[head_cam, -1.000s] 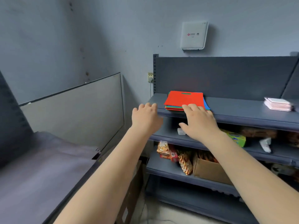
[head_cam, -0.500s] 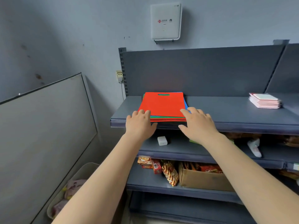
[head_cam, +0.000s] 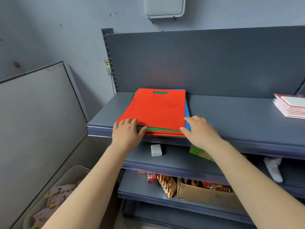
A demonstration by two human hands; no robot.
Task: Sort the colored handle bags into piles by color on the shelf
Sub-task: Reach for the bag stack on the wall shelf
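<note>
A flat stack of handle bags lies at the left end of the top shelf [head_cam: 231, 116]. A red bag [head_cam: 156, 109] with a cut-out handle is on top. Under it, a green bag's edge [head_cam: 158, 128] shows at the front and a blue bag's edge [head_cam: 187, 111] along the right; more red edges lie lower. My left hand [head_cam: 127, 134] rests on the stack's near left corner, fingers on the red bag, thumb along the front edge. My right hand [head_cam: 199, 131] touches the near right corner, fingertips by the blue edge, thumb at the front.
A pile of pink-and-white flat items [head_cam: 292, 106] sits at the right end of the top shelf. Below are a white adapter [head_cam: 156, 150], a green box [head_cam: 201, 153], snack packs and a cardboard box [head_cam: 206, 195]. A bin [head_cam: 54, 195] and a grey panel [head_cam: 36, 113] stand at left.
The view has come closer to the shelf. Both hands have reached forward from in front of the shelf edge onto the near corners of the bag stack.
</note>
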